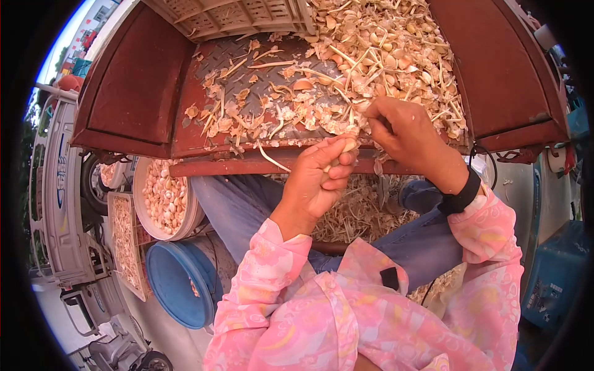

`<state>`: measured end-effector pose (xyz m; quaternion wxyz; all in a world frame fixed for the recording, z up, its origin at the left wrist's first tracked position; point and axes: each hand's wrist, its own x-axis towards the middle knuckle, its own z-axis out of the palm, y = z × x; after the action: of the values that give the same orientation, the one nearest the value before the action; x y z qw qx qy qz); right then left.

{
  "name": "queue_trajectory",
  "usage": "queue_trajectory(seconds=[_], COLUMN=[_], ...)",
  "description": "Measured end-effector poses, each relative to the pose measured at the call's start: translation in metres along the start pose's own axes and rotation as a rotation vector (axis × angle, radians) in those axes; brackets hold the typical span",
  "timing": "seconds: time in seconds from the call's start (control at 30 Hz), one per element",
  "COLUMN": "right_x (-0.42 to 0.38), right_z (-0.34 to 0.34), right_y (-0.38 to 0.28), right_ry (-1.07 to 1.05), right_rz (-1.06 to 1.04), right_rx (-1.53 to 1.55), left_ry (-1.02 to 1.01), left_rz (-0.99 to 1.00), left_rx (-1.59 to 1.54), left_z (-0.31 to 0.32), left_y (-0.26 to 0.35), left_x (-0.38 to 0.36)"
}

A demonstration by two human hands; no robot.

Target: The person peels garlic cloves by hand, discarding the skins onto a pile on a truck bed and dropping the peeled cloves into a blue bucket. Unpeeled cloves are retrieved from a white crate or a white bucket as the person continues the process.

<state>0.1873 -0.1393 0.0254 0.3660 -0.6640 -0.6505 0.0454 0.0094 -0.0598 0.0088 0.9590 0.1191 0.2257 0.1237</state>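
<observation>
Left hand is curled tight around a garlic clove, pinched at the fingertips just off the near edge of the red truck bed. Clove's long axis runs roughly toward the pile, tip pointing up-right; exact tip hard to tell. Right hand rests on the garlic pile, fingers bent together on stalks. White basin of peeled cloves sits lower left, blue bucket below it.

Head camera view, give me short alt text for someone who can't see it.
A person's left hand grips a pale garlic bulb while the right hand picks at papery garlic skins and stems heaped on a rusty red metal truck bed; a white bowl of cloves sits below.
</observation>
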Motion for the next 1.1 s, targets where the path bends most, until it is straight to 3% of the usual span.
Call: queue_trajectory(seconds=[0.13, 0.23, 0.33, 0.4, 0.43, 0.47, 0.5, 0.6, 0.7, 0.8, 0.87, 0.9, 0.97, 1.03, 1.1], right_x=[0.004, 0.002, 0.002, 0.005, 0.007, 0.011, 0.017, 0.048, 0.088, 0.113, 0.115, 0.115, 0.117, 0.111, 0.104], right_z=[-0.007, -0.008, -0.003, 0.0, 0.001, 0.002, 0.003, 0.015, 0.025, 0.041, 0.05, 0.052, 0.053, 0.044, 0.038], right_y=[0.003, -0.006, -0.005, -0.001, -0.002, -0.004, -0.009, -0.006, 0.007, 0.023, 0.029, 0.03, 0.027, 0.016, 0.017], right_ry=[-0.095, -0.236, -0.098, -0.123, -0.17, -0.217, -0.248, -0.13, -0.134, -0.244, -0.309, -0.33, -0.357, -0.369, -0.259], right_rz=[0.059, 0.046, 0.005, 0.014, 0.021, 0.031, 0.024, -0.028, -0.12, -0.176, -0.163, -0.143, -0.112, -0.082, -0.029], right_rx=[-0.129, -0.232, -0.183, -0.165, -0.154, -0.143, -0.189, -0.276, -0.35, -0.42, -0.444, -0.444, -0.443, -0.446, -0.28], left_ry=[-0.063, 0.126, 0.612, 1.09, 1.308, 1.411, 1.501, 1.686, 1.962, 1.879, 1.427, 1.206, 0.789, 0.5, 0.364], left_rz=[0.061, 0.472, 0.86, 0.96, 0.959, 0.785, 0.602, 0.361, 0.071, 0.51, 0.938, 0.999, 1.076, 1.016, 1.137], left_rx=[-0.111, 0.037, 0.157, 0.375, 0.469, 0.612, 0.755, 1.301, 1.655, 1.857, 1.45, 1.327, 1.404, 1.598, 1.804], left_z=[-0.008, -0.041, -0.116, -0.154, -0.176, -0.199, -0.225, -0.345, -0.25, -0.188, -0.136, -0.104, -0.054, -0.012, 0.002], left_y=[0.021, 0.064, 0.096, 0.09, 0.083, 0.074, 0.065, 0.03, 0.042, 0.073, 0.098, 0.104, 0.107, 0.103, 0.097], left_x=[-0.045, -0.129, -0.23, -0.284, -0.308, -0.332, -0.354, -0.4, -0.346, -0.311, -0.268, -0.236, -0.165, -0.094, -0.023])
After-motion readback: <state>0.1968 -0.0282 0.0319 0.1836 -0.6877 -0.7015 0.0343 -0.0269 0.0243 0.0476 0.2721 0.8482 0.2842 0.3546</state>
